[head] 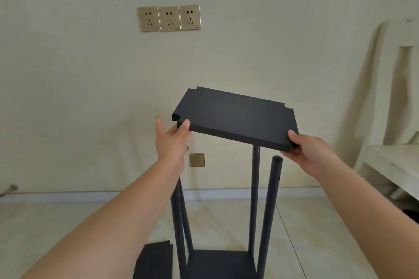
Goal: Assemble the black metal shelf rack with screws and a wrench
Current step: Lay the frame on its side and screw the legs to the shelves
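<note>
Both hands gripped it: left hand [173,140] and right hand [306,152] pinched the black shelf board [235,116] by its near corners, tilted above the four posts [271,206]. Fitting step, I judged; next, its corner notches needed lining up with those posts.

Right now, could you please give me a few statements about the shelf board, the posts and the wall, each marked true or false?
1. Both hands hold the shelf board above the posts. True.
2. The board lies level on all four posts. False: it is tilted and held in the air.
3. The left hand holds a wrench. False: it grips the board's corner.
4. Three gold sockets sit side by side on the wall. True.
5. The right hand grips the board's near right corner. True.
</note>
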